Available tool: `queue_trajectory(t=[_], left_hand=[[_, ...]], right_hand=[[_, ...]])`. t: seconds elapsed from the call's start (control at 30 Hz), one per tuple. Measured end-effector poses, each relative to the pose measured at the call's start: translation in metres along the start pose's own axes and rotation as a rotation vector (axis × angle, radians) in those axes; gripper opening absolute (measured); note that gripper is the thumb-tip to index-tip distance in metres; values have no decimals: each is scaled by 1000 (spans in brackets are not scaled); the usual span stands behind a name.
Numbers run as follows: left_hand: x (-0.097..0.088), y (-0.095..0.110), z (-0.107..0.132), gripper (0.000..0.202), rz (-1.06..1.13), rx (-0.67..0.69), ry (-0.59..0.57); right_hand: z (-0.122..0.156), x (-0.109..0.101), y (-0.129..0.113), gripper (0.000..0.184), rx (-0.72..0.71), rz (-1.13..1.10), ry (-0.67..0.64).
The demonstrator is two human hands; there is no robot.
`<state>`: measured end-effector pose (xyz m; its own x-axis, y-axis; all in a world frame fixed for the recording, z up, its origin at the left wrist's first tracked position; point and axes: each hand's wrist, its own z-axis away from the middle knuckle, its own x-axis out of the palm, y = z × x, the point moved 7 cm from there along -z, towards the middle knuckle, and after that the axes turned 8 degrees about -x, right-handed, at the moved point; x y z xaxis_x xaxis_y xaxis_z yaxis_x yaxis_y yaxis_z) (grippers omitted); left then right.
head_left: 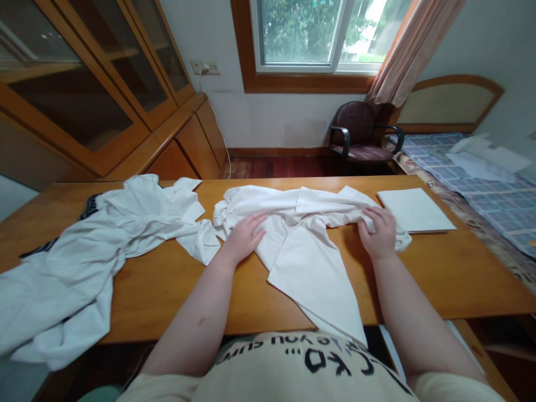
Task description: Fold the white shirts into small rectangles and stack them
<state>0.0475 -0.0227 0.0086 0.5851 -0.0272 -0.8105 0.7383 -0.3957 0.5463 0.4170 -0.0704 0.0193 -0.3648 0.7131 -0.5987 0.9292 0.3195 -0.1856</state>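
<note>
A white long-sleeved garment (pixel 310 245) lies crumpled across the wooden table in front of me, its lower panels fanning toward my body and over the front edge. My left hand (pixel 246 239) rests on its left part, fingers stretched out over the cloth. On the other side, my right hand (pixel 378 231) is closed around the sleeve that reaches to the right, and the cuff sticks out past the palm. A second heap of white clothing (pixel 121 229) spreads over the left of the table and hangs over the front edge. Dark patterned fabric shows beneath it.
The wooden table (pixel 419 279) stretches across the view. A flat white square item (pixel 414 209) lies near its right end. Beyond stand a glass-door cabinet (pixel 138 111), a maroon armchair (pixel 360 134) below the window, and a bed (pixel 469 178) with a plaid cover.
</note>
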Motion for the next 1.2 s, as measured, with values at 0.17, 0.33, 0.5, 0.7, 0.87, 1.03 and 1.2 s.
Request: queue_trajectory(t=[0.17,0.33,0.5,0.7,0.87,1.03,1.2], left_hand=[[39,27,9,52,173,141,-410],[45,24,9,69,219,68,-512],[44,19,14,69,269,-1,-612],[53,22,11,68,86,5,-585],[57,23,8,49,101,8,-620],[50,3,9,27,242,-134,-611],[24,-19,5,28,411,-258,-423]], right_hand=[[6,31,-68,22,-216,-500,-425],[16,57,-91,73,-218,-343,-620],[18,49,-121,54,-434,-404,-650],[25,66,-141,41,-391,-444,-799],[24,74,-137,19,-346,-468,-708],[11,57,-110,16,-196,-570,-454],[6,41,-46,19,175,-464,-182]])
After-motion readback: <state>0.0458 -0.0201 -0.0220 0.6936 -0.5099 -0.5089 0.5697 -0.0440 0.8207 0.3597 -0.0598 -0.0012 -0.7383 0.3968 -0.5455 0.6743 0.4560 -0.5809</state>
